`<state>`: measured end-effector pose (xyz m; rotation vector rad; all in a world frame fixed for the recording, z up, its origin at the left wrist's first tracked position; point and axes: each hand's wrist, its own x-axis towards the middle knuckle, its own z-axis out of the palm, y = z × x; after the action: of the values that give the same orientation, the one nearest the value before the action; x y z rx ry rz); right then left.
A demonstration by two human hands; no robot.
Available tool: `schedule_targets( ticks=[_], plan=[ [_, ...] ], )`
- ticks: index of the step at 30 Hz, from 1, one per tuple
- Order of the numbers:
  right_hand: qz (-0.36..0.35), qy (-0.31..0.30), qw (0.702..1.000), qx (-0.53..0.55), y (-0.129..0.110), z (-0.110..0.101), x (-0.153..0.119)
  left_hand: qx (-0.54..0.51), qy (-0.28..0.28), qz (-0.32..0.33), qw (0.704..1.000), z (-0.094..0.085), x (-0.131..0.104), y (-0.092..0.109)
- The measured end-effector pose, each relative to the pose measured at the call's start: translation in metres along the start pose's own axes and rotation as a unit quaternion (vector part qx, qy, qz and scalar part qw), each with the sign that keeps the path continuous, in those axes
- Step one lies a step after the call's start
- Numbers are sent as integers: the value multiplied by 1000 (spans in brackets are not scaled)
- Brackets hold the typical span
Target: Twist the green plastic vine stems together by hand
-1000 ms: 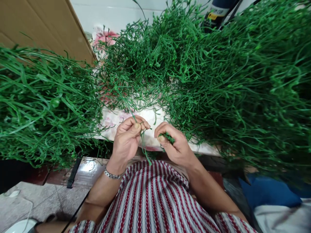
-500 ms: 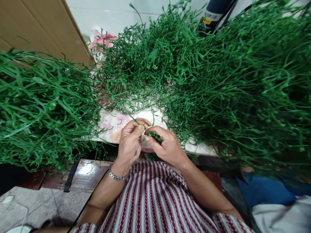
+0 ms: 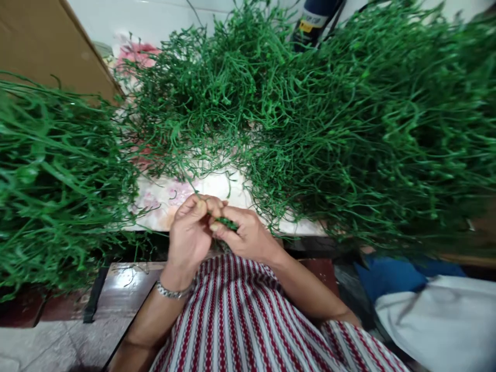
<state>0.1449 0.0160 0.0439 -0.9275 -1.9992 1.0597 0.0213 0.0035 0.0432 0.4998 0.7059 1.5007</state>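
Thin green plant stems, plastic-looking, are heaped on the table in front of me. My left hand (image 3: 189, 237) is closed, thumb and fingers pinching one green stem (image 3: 196, 191) whose tip pokes out above the fingers. Beside it, touching at the fingertips, my right hand (image 3: 250, 233) is closed around a small bunch of green stems (image 3: 228, 223). Most of that bunch is hidden by the fingers. Both hands are over the table's near edge, close to my body.
Large stem heaps lie at the left (image 3: 58, 170), the back (image 3: 232, 77) and the right (image 3: 372, 139) of the flower-patterned tabletop (image 3: 228, 181). A cardboard box (image 3: 50, 46) stands back left. A dark bottle-like container (image 3: 312, 26) stands behind the heaps. Grey cloth (image 3: 437, 320) lies lower right.
The view has shifted, so the heaps and hands appear further left. My fingertips have drawn closer together, and the stem end that hung below my left hand no longer shows.
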Motion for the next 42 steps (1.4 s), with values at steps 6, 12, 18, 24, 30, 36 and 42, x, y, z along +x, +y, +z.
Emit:
schedule_targets(
  ticks=[6,12,18,24,30,36,42],
  plan=[
    [-116,-23,991,-55,1,1,-6,-73,-12,-62,995,-2,-6,3],
    [-61,-24,998,-1,0,-5,-6,42,-17,103,994,7,-17,3],
    [-40,-33,997,-53,6,-3,-5,37,-14,85,996,9,-16,4],
    [-110,-81,965,-225,-7,-14,-11,109,30,158,981,3,-19,10],
    [-94,109,900,-412,-30,-69,-28,207,-2,231,951,-16,-26,12],
    [77,112,807,-575,22,-84,-37,218,13,199,955,-21,-31,10],
    [52,133,842,-521,37,-84,-40,244,18,126,961,-24,-32,4]
  ],
)
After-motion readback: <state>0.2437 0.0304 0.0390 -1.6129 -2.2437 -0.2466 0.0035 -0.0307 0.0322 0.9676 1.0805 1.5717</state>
